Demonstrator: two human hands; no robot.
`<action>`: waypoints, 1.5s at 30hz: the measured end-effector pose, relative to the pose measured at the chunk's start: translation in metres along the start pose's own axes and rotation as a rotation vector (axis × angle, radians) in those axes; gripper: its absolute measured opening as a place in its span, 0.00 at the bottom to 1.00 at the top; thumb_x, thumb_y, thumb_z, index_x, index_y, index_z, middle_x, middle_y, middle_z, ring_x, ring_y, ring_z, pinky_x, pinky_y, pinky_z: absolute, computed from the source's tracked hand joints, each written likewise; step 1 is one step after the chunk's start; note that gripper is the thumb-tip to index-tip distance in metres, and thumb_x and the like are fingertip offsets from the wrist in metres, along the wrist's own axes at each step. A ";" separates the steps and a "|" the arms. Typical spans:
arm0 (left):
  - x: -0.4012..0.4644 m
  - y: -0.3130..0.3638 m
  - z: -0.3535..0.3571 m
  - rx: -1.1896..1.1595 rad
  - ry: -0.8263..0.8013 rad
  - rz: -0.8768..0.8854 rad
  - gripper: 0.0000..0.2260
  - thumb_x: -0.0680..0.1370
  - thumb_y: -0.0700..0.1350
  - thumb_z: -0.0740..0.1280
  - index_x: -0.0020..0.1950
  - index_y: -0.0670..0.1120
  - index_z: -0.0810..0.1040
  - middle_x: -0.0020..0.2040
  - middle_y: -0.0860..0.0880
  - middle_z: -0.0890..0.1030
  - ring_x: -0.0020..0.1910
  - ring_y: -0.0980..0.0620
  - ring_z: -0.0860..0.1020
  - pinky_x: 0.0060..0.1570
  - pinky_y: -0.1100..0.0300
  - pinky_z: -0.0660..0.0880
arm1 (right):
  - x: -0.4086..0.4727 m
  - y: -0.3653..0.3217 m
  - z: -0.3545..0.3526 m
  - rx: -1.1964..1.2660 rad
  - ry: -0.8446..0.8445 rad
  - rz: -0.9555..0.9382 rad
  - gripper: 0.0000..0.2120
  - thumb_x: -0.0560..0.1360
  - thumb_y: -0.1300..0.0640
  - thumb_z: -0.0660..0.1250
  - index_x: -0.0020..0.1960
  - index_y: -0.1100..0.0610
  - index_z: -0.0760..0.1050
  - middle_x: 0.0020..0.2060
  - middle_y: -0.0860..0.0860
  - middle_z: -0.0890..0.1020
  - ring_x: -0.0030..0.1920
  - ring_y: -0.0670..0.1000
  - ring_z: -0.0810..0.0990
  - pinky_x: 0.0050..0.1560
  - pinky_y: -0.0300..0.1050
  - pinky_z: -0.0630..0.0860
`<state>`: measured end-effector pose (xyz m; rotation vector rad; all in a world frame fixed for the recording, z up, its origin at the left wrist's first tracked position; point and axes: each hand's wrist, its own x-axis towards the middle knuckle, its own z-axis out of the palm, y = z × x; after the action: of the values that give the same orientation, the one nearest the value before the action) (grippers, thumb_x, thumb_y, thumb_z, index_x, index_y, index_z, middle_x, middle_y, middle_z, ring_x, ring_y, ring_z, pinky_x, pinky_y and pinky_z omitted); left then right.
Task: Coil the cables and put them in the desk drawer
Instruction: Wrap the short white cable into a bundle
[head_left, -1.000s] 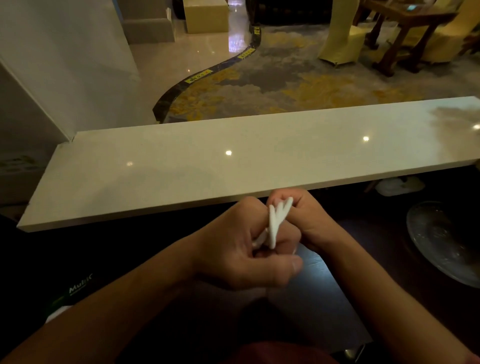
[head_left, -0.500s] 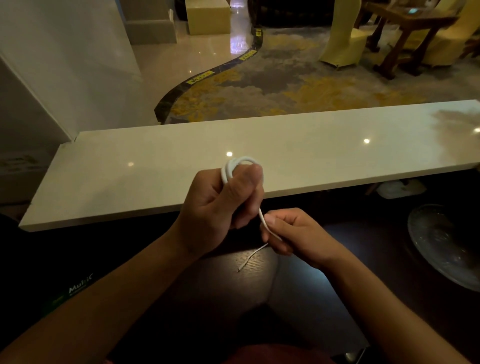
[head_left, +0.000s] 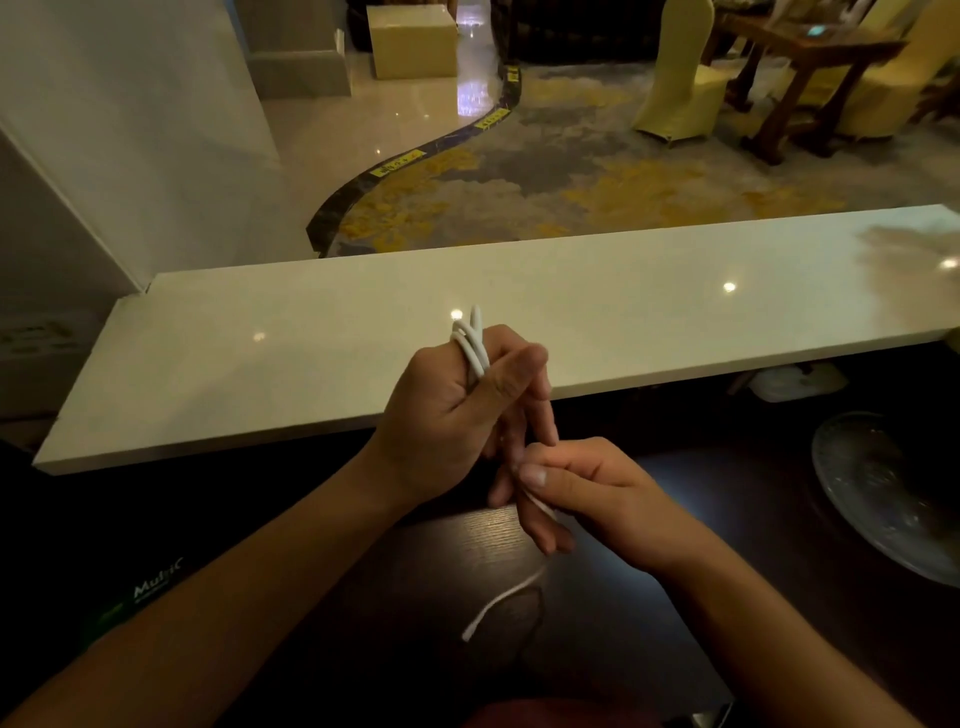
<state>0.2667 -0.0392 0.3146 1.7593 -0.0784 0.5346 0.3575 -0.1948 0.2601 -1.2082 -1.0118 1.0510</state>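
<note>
A thin white cable (head_left: 471, 348) is looped in my left hand (head_left: 457, 415), with the coil's top sticking up above the thumb and forefinger. My right hand (head_left: 587, 493) sits just below and to the right and pinches the cable's loose strand between thumb and forefinger. The free end of the cable (head_left: 498, 603) hangs down over the dark wooden desk (head_left: 649, 649). Both hands are held above the desk, in front of the pale stone counter. No drawer is in view.
A long pale stone counter (head_left: 311, 353) runs across behind my hands. A glass dish (head_left: 883, 493) lies on the dark desk at the right. A dark object with white lettering (head_left: 156, 584) is at the left. Chairs and a table stand on the carpet beyond.
My left hand turned and rose slightly, the coil now standing narrow above the thumb. My right hand moved up against the left fingers, and the loose tail hangs lower.
</note>
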 end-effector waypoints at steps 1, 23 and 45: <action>0.000 -0.001 0.000 0.041 0.028 -0.011 0.16 0.84 0.50 0.60 0.45 0.41 0.78 0.37 0.45 0.85 0.29 0.50 0.82 0.30 0.61 0.78 | -0.001 -0.002 -0.001 0.001 0.011 -0.010 0.14 0.83 0.57 0.61 0.54 0.64 0.81 0.28 0.53 0.77 0.27 0.51 0.71 0.36 0.49 0.68; 0.001 -0.036 -0.015 0.612 -0.099 0.238 0.31 0.83 0.63 0.56 0.48 0.37 0.83 0.38 0.43 0.83 0.35 0.46 0.81 0.36 0.48 0.78 | -0.009 -0.028 -0.004 -0.080 0.099 -0.064 0.10 0.80 0.57 0.63 0.52 0.64 0.79 0.26 0.55 0.76 0.24 0.54 0.70 0.30 0.44 0.69; -0.005 -0.003 0.000 0.881 -0.747 -0.094 0.22 0.82 0.64 0.58 0.44 0.48 0.80 0.38 0.53 0.76 0.41 0.54 0.76 0.48 0.50 0.75 | -0.011 -0.074 -0.018 -0.215 0.073 -0.172 0.10 0.78 0.60 0.65 0.40 0.61 0.80 0.23 0.52 0.75 0.22 0.50 0.67 0.27 0.50 0.64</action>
<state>0.2630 -0.0401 0.3102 2.7333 -0.3158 -0.2469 0.3786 -0.2140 0.3315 -1.2970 -1.1713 0.7738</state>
